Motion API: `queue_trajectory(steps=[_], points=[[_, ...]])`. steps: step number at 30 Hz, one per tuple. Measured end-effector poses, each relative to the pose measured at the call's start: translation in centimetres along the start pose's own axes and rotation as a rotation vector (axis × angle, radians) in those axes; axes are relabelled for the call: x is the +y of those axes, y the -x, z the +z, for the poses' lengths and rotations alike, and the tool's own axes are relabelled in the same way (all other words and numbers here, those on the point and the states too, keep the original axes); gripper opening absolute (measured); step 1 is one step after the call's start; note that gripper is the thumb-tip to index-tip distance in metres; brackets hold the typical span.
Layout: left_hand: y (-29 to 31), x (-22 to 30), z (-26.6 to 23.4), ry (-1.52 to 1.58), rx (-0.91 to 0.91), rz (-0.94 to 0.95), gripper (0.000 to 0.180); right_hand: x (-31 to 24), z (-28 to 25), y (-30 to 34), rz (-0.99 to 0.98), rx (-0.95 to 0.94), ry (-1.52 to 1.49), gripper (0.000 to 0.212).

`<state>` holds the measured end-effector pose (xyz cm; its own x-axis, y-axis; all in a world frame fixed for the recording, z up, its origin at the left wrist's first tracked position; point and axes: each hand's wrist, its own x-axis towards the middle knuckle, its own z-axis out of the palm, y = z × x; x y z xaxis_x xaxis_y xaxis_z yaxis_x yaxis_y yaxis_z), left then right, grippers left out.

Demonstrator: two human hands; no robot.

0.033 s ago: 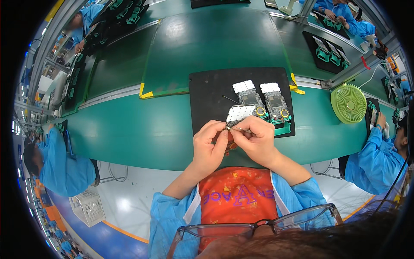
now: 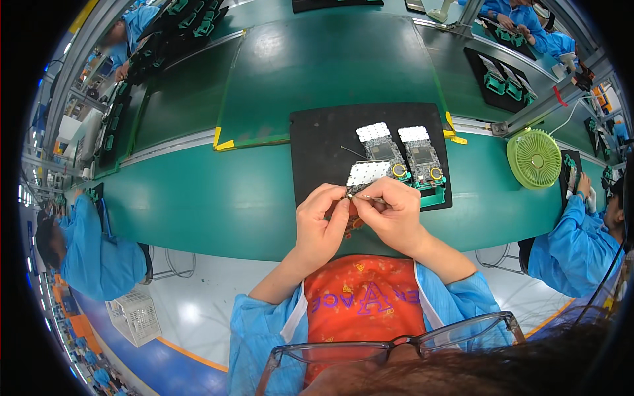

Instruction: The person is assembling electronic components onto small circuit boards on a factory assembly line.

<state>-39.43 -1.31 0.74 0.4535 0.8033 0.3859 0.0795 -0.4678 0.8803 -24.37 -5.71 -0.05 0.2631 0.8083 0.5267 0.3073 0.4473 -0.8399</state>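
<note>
A circuit board with a white dotted panel (image 2: 368,173) is raised at the near side of a black mat (image 2: 323,145). My left hand (image 2: 319,223) pinches its near end between thumb and fingers. Close against it, my right hand (image 2: 396,214) is closed with thumb and forefinger together at the same spot. A slender, light-coloured piece shows between the right fingers, too small to name. Beyond the hands lie two more circuit boards, one in the middle (image 2: 382,150) and one at the right (image 2: 421,155), each with a yellow ring. Green frame parts (image 2: 434,196) show beside them.
A thin dark rod (image 2: 352,152) rests on the mat. Right of it stands a green fan (image 2: 533,158). Yellow tape (image 2: 225,144) marks the corners of a green sheet. Co-workers in blue sit left (image 2: 99,247) and right (image 2: 571,244); another tray of boards (image 2: 502,80) lies far right.
</note>
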Motion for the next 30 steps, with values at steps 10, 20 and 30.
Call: queue_trajectory(steps=[10,20,30], points=[[-0.8,-0.1,0.3,-0.029,-0.001,-0.034,0.007,0.6,-0.2,-0.2,-0.186,0.006,0.138,0.013],[-0.8,-1.7,0.4,0.021,0.013,-0.043,0.009,0.2,-1.9,0.7,0.212,-0.203,0.161,0.019],[-0.6,-1.8,0.8,-0.006,0.001,0.005,0.008,0.4,-1.8,0.3,0.287,-0.209,0.036,0.024]])
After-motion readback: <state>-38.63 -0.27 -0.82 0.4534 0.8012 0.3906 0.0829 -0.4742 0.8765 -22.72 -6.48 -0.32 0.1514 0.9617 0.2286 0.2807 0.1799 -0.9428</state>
